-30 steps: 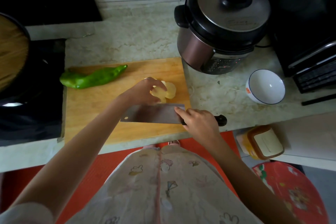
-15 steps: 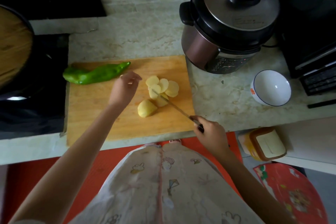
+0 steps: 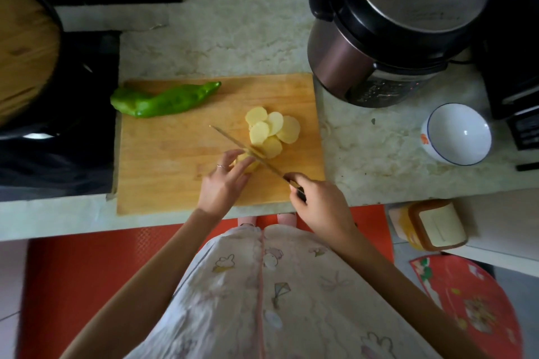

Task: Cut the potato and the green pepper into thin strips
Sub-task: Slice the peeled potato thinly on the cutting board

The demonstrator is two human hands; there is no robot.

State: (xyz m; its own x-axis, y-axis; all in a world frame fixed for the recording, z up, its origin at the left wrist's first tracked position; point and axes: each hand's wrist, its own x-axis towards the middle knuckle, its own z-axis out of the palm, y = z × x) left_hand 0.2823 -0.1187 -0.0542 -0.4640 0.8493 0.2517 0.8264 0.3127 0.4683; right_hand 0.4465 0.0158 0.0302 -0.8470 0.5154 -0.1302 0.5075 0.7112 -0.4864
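Pale marbled counter, with a wooden board lying at its near edge. Right of the board's middle: the uncut stump of the potato, peeled, pale yellow and rounded, mostly hidden under fingers. Just behind it, also on the board, a fan of round slices, overlapping, fairly even and moist-looking. Raised clear of the stump half a second back, now down on it again: the left hand, fingers bent over the stump and gripping it, a ring on one finger. Knife flat on its side a second ago, now turned edge-down, seen as a thin diagonal line across the board and set at the stump's cut face right beside the fingertips. Right hand wrapped around the handle at the board's near right corner. Judged from this: slicing taken up again, another round likely next; stacking and cutting into strips not yet begun. Green pepper whole and uncut along the board's far left edge. Off the board's right side, a pressure cooker and a white bowl.
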